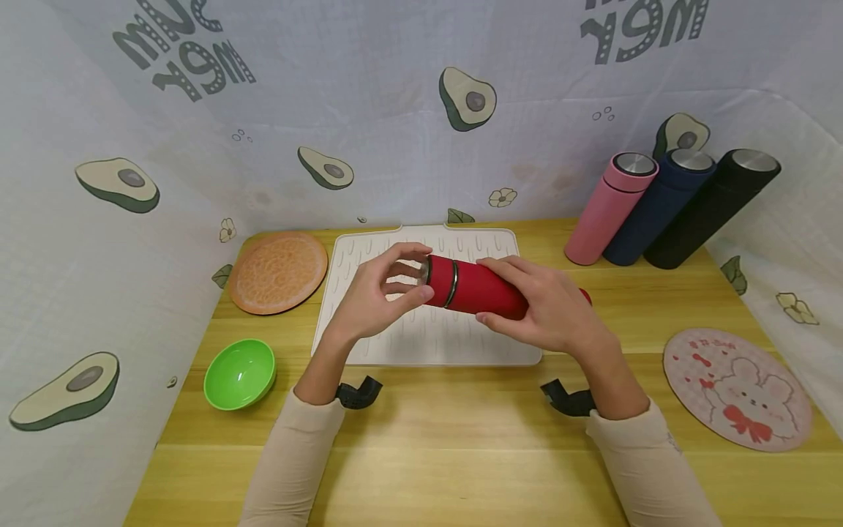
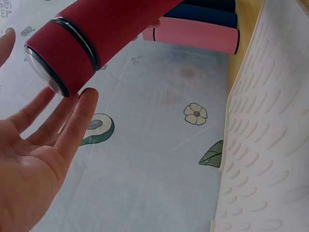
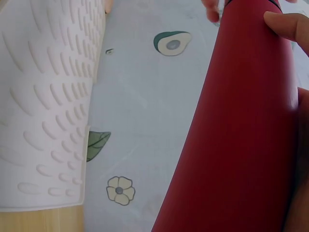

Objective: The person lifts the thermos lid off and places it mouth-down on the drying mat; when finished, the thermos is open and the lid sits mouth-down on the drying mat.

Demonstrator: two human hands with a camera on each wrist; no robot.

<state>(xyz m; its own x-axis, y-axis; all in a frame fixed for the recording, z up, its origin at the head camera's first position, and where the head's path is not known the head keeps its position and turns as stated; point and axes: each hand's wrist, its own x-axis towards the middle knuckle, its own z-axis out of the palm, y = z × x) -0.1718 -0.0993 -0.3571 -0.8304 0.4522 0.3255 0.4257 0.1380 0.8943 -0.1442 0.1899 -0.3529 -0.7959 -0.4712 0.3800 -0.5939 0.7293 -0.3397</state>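
Note:
A red thermos flask [image 1: 484, 288] is held lying nearly sideways above the white drying mat [image 1: 421, 348], its capped end to the left. My right hand [image 1: 543, 300] grips the flask's body, the thumb on the near side; in the right wrist view part of that hand is cut off by the frame edge. Around the cap [image 2: 60, 58] hovers my left hand [image 2: 43, 145], its fingers extended and spread. Its fingertips are at the cap's lower edge, while the thumb stands apart from it. Whether the fingertips touch the cap I cannot tell.
Pink [image 1: 609, 212], navy blue [image 1: 658, 208] and black [image 1: 707, 212] flasks stand at the back right. A round rabbit mat [image 1: 737, 388] lies at the right. At the left are an orange round mat [image 1: 279, 271] and a green bowl [image 1: 240, 373]. Patterned cloth [image 1: 395, 95] hangs behind.

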